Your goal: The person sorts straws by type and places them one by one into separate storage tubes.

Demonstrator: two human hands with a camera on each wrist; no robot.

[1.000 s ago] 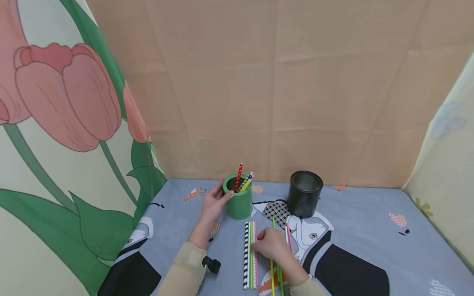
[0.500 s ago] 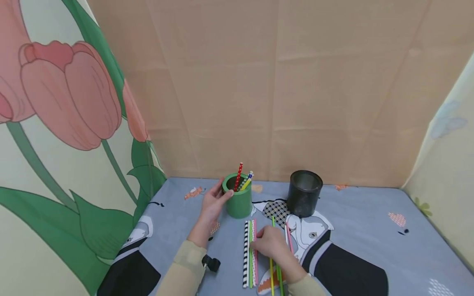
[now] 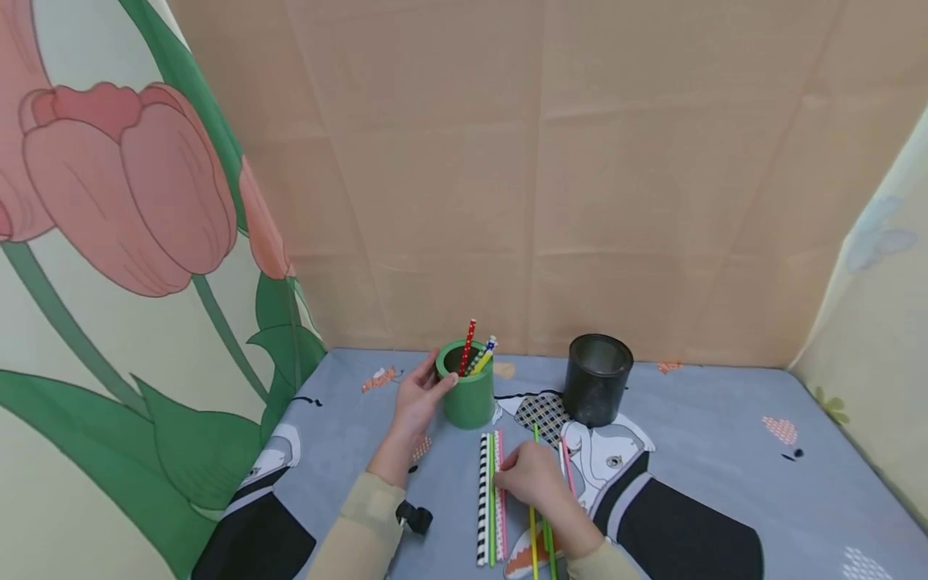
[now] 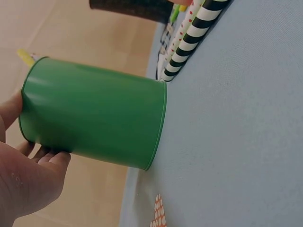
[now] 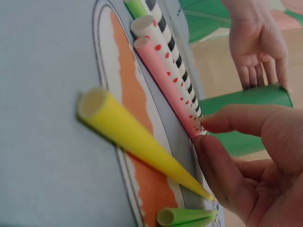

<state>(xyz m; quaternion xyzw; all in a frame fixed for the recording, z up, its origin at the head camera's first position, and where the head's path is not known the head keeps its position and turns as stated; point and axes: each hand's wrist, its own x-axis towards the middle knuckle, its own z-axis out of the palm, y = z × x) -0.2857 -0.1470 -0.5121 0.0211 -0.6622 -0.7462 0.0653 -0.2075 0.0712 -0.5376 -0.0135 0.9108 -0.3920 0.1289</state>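
My left hand (image 3: 419, 396) grips the green cup (image 3: 470, 403) by its left side, thumb near the rim. Several straws stand tilted in it, including a red dotted straw (image 3: 467, 346) and a yellow straw (image 3: 481, 362). To the right, my right hand (image 3: 535, 481) is over straws lying side by side on the cloth. In the right wrist view its thumb and forefinger pinch the pink straw (image 5: 165, 85), beside the white straw with red dots (image 5: 168, 64). Along these lie a black-and-white striped straw (image 3: 482, 499) and a green straw (image 3: 491, 524). The contact is partly hidden.
A black cup (image 3: 598, 383) stands at the back right. Under and beside my right forearm lie a loose yellow straw (image 5: 137, 137) and a green straw (image 5: 184, 216). A patterned blue-grey cloth (image 3: 710, 435) covers the table, against a beige backdrop (image 3: 449, 161).
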